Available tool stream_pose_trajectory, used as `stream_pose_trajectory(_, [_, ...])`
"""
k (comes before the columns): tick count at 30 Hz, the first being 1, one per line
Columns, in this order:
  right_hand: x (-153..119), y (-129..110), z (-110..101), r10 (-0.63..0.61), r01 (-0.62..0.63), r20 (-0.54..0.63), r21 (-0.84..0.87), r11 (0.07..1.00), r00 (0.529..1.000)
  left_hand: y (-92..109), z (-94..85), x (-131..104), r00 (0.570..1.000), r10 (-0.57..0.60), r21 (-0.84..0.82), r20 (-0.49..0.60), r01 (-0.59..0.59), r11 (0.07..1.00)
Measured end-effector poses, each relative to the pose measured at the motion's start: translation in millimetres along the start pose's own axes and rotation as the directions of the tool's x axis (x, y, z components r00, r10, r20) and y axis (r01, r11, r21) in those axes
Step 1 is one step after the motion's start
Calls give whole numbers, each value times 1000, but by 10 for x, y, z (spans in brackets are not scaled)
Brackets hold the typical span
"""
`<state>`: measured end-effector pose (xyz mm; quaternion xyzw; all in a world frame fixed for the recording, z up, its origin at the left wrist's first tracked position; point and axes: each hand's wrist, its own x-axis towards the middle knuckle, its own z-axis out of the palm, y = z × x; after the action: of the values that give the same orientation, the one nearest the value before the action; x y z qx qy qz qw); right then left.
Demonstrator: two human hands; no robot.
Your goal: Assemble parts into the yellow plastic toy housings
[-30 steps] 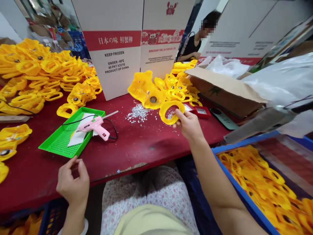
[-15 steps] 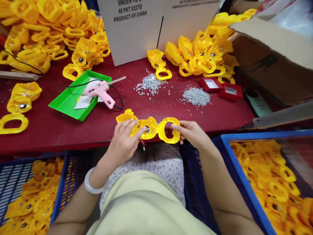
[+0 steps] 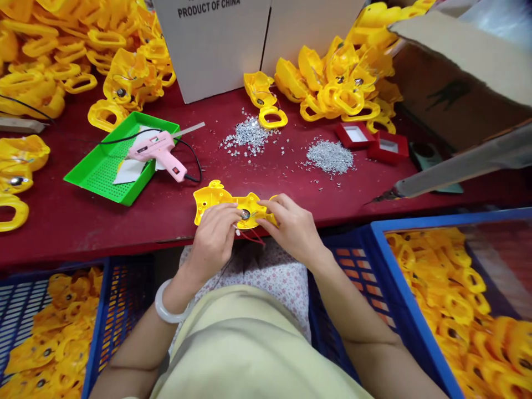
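A yellow plastic shell with a round metal part and thin red wires lies open at the table's front edge. My left hand grips its middle from the left, fingertips beside the metal part. From the right, my right hand pinches the shell near its ring end, which is mostly covered by the fingers. The red wires hang below the shell, between my hands. Behind it are a pile of small silvery pieces and a pile of small screws.
A pink glue gun rests on a green tray. Yellow shells are heaped behind, near a white carton. Red boxes stand right. A grey tool juts in over the table. Blue crates flank my lap.
My right hand has moved left from the ring end to near the shell's middle. My left hand has shifted slightly. The view has tilted down, and the grey tool now reaches farther over the table.
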<state>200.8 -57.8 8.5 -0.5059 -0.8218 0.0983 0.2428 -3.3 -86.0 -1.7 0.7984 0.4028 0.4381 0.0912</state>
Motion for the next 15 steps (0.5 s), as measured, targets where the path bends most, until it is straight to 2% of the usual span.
stream_pose_trajectory(4, [111,-52,116,-52,49,-54,-52,997,997,42,17,13,998,-57,18,-26,58,998])
stream_pose_trajectory(9, [167,-166,154,-156,191,-163,223,956,974,69,28,52,997,-77,115,-2,77,990])
stream_pose_trajectory(13, [194,-255,132,-163,231,-213,353,907,963,54,9,83,995,-94,94,38,90,992])
stream_pose_trajectory(15, [203,-274,133,-148,230,-220,421,877,964,37,1,88,989,-144,77,45,141,987])
